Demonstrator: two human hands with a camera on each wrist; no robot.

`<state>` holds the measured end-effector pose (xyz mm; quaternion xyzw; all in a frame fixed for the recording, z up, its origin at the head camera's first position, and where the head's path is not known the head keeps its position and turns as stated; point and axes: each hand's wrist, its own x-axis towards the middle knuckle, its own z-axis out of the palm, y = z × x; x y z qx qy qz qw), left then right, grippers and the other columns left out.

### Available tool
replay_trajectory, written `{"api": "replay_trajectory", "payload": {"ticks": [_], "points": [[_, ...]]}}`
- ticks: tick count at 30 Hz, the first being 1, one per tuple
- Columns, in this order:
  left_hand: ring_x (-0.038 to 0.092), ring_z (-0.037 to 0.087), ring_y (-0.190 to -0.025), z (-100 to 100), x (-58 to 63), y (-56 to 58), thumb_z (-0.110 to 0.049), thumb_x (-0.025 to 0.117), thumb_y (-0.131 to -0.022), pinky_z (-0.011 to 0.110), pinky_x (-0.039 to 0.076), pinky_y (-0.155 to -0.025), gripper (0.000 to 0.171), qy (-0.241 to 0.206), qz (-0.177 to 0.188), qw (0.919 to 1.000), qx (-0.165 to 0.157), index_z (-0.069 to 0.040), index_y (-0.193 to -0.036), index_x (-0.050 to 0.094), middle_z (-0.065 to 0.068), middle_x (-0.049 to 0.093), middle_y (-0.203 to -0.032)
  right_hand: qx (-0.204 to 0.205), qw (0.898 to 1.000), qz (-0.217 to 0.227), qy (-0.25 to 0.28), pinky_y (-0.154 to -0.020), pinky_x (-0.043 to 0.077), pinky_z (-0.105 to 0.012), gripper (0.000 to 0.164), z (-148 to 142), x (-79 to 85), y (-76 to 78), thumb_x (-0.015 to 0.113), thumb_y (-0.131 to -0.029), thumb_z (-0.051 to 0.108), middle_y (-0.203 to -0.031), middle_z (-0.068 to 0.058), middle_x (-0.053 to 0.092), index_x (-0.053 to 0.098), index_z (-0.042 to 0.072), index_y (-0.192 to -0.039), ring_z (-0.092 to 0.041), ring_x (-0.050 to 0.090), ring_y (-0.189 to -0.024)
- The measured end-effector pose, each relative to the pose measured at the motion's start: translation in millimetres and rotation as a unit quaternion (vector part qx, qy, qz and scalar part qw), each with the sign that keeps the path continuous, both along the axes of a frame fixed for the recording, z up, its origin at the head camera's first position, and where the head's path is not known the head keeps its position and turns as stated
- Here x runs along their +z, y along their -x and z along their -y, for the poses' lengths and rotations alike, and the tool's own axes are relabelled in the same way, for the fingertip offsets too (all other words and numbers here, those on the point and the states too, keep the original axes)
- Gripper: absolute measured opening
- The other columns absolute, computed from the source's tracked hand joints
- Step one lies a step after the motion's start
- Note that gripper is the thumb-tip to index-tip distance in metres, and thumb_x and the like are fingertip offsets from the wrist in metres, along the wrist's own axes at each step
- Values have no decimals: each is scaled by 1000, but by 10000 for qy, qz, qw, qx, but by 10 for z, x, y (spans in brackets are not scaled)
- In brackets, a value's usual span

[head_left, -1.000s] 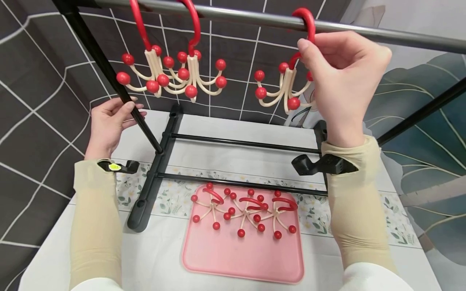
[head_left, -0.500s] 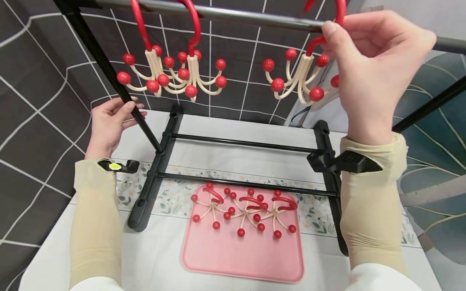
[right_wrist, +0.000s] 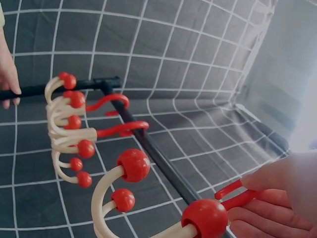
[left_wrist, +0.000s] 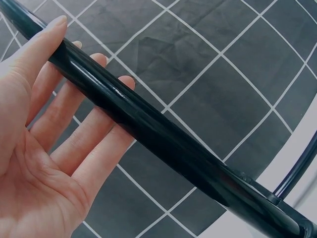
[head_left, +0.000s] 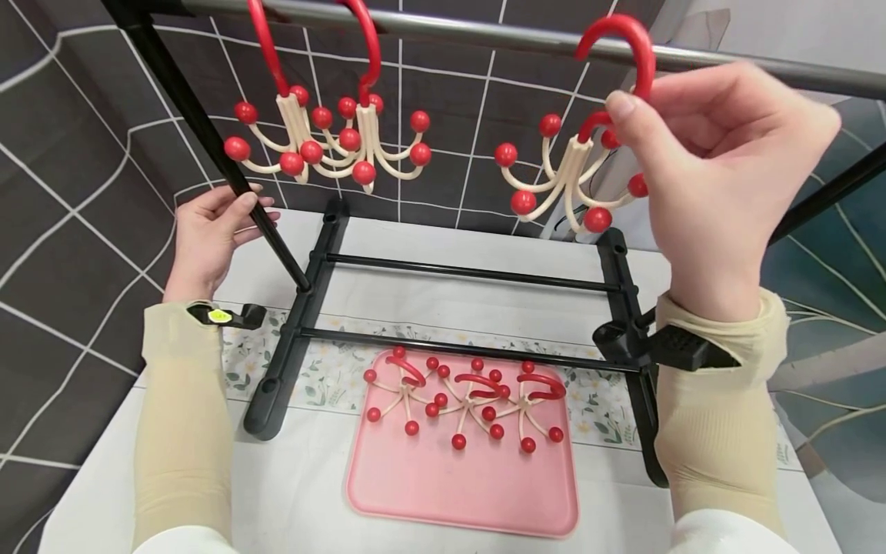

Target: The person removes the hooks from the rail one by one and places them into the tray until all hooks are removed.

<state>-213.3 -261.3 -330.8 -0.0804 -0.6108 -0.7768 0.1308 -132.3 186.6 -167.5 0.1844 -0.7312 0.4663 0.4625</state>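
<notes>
My right hand (head_left: 734, 161) pinches the red hook (head_left: 640, 50) of a cream octopus-style hanger (head_left: 571, 169) with red ball tips. The hook overlaps the rack's top rail (head_left: 450, 31) in the head view, toward its right end. In the right wrist view, thumb and fingers (right_wrist: 267, 213) hold the red hook close to the rail. My left hand (head_left: 208, 238) holds the rack's black left post (left_wrist: 148, 121), thumb in front and fingers behind. Two similar hangers, the left one (head_left: 291, 127) and its neighbour (head_left: 367, 146), hang from the rail's left part.
A pink tray (head_left: 457, 492) lies on the white table (head_left: 291, 492) with three more hangers at its back edge. The rack's base foot (head_left: 266, 396) and low crossbars (head_left: 450, 346) stand behind the tray. A dark tiled-pattern backdrop (head_left: 443, 185) hangs behind.
My right hand has carried the hanger to the right along the rail, rising at half a second ago and coming lower since. My left hand stays on the post.
</notes>
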Motion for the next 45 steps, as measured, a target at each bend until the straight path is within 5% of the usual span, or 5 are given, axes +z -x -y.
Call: {"api": "replay_trajectory", "payload": {"ticks": [14, 28, 34, 45], "points": [[76, 23, -83, 6, 12, -3, -6, 76, -92, 30, 60, -77, 28, -145, 56, 9999, -66, 7, -117, 70, 15, 74, -98, 693, 9918, 1047, -224, -66, 58, -24, 14, 51, -398, -134, 84, -85, 6, -89, -12, 75, 79, -1, -96, -17, 72, -69], [76, 24, -84, 7, 18, -16, -6, 76, -92, 29, 60, -78, 30, -143, 77, 9999, -57, 7, -118, 69, 15, 74, -99, 1308, 9687, 2099, -195, -57, 55, -21, 15, 95, -816, -254, 84, -82, -3, -88, -8, 75, 77, -3, -95, -17, 71, -66], [76, 24, -84, 8, 20, -15, -6, 76, -92, 29, 60, -77, 33, -165, 63, 9998, -57, 9, -120, 68, 15, 74, -99, 1621, 9596, 2291, -171, -56, 54, -22, 15, 109, -963, -323, 83, -83, -3, -91, -8, 76, 77, -1, -96, -18, 70, -64], [76, 25, -84, 1, 19, -10, -5, 76, -92, 30, 61, -78, 32, -228, 88, 9997, -55, 9, -120, 68, 15, 74, -98, 2189, 9500, 2217, -226, -76, 61, -31, 20, 238, -1145, -513, 82, -79, -11, -91, -4, 75, 76, 2, -93, -20, 73, -79]]}}
